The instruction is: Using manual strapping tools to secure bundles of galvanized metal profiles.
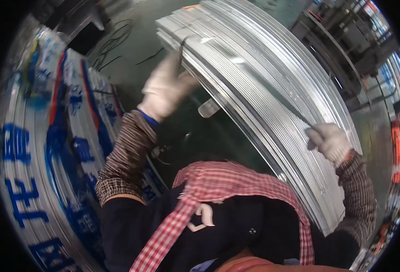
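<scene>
A long stack of ribbed silver metal profiles (250, 86) runs diagonally from the far middle to the near right. Across its top lies a thin dark strap (281, 99), bent down over the far left edge. My right hand (330, 143), in a white glove, is closed around the strap above the stack's right side. My left hand (161, 90), also gloved, is beside the stack's left edge, close to the strap's bent end. It is smeared by motion, but its thumb stands apart from the fingers. Whether it touches the strap is unclear.
Bundles wrapped in white and blue printed film (32, 149) stand along the left. Dark cables (114, 43) lie on the green floor at the far left. A metal rack (336, 50) stands at the far right. Beneath the stack's left edge, a pale metal piece (208, 108) juts out.
</scene>
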Tool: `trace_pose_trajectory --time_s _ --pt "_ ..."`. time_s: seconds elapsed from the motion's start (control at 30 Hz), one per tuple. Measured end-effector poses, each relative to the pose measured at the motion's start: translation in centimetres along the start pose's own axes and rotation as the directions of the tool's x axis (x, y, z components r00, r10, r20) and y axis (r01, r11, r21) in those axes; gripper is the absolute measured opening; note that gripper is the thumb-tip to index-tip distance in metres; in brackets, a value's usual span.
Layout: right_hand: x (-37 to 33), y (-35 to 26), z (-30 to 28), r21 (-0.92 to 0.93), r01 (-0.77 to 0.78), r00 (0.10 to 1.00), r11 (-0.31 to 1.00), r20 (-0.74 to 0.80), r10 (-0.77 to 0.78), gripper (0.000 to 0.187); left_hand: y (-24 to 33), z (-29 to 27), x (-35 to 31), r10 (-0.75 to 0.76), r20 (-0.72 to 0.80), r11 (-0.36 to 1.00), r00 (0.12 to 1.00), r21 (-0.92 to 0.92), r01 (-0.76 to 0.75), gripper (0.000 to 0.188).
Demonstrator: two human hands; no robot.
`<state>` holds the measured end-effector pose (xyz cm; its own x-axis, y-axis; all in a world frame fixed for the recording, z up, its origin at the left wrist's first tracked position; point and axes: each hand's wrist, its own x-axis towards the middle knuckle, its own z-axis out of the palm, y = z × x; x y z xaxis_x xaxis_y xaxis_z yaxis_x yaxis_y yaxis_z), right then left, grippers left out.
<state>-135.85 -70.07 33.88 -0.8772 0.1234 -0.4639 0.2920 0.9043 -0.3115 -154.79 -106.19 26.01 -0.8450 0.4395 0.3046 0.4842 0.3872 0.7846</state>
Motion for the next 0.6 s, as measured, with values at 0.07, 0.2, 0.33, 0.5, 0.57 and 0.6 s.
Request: trace_pose_trajectory --time_s 0.07,0.2,0.33,0.5,0.57,0.6 --pt "2.7 -0.3 0.7 -0.174 0.04 0.992 0.984 0.125 -0.018 0.048 6.2 5.7 1.9 0.339 0.222 0.911 0.914 0.166 -0.378 0.102" --pt "9.7 3.8 1.5 -0.359 0.403 0.914 0.842 0.209 -0.349 0.039 9.4 19.1 7.2 0.312 0.555 0.851 0.771 0.198 -0.487 0.066" --pt "11.6 7.8 1.8 -0.017 0.241 0.966 0.97 -0.087 -0.242 0.041 3.6 21.6 10.4 0.482 0.498 0.839 0.721 -0.027 -0.543 0.032" --pt "6.4 19.3 4.4 0.246 -0.132 0.975 0.96 -0.144 0.171 0.041 6.9 26.6 18.1 0.591 0.563 0.714 0.578 -0.029 -0.7 0.031" --pt "1.1 26.0 8.5 0.359 -0.342 0.886 0.869 -0.186 0.425 0.044 8.7 28.1 19.5 0.615 0.592 0.659 0.521 -0.022 -0.752 0.032" --pt "-1.7 28.3 9.6 0.355 -0.491 0.812 0.796 -0.145 0.565 0.046 9.0 28.7 20.4 0.634 0.575 0.652 0.517 -0.038 -0.757 0.033"
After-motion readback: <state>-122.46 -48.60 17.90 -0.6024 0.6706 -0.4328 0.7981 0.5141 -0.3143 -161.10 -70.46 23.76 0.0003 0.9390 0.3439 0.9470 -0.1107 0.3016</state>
